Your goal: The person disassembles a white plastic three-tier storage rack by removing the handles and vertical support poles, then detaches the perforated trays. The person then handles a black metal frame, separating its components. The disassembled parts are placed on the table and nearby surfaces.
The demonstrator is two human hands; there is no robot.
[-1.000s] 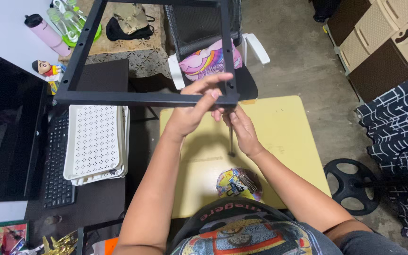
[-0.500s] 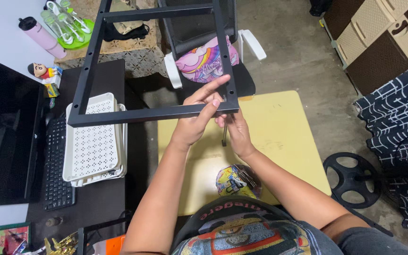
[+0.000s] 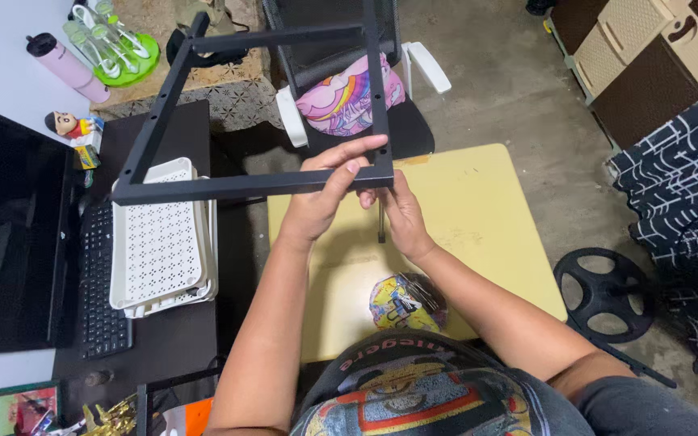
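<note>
Looking down from head height, the view shows a person's two bare hands holding a black metal frame (image 3: 228, 184) above a pale yellow worktop (image 3: 478, 234). The frame is a square of thin bars with small holes along them, held roughly level, its near bar crossing the picture from left to centre. The left hand (image 3: 329, 190) is closed around the near bar close to the frame's right corner, thumb under and fingers curled over the top. The right hand (image 3: 397, 214) sits just below that same corner, closed on a thin dark tool (image 3: 380, 226) that points downward toward the worktop; it may be a hex key or a screwdriver, though it is too slim to tell. A crumpled colourful bag (image 3: 401, 303) holding small dark parts lies on the worktop near the person's chest. Beyond the worktop stands a black chair with white armrests (image 3: 426, 69) and a pink patterned cushion (image 3: 349, 101) on its seat. To the left, a dark desk carries a stack of white perforated trays (image 3: 159, 250), a black keyboard (image 3: 98, 299) and a large dark monitor (image 3: 6, 242). On the concrete floor at right lies a black weight plate (image 3: 603, 291), with brown and cream drawers (image 3: 648, 56) further back.
</note>
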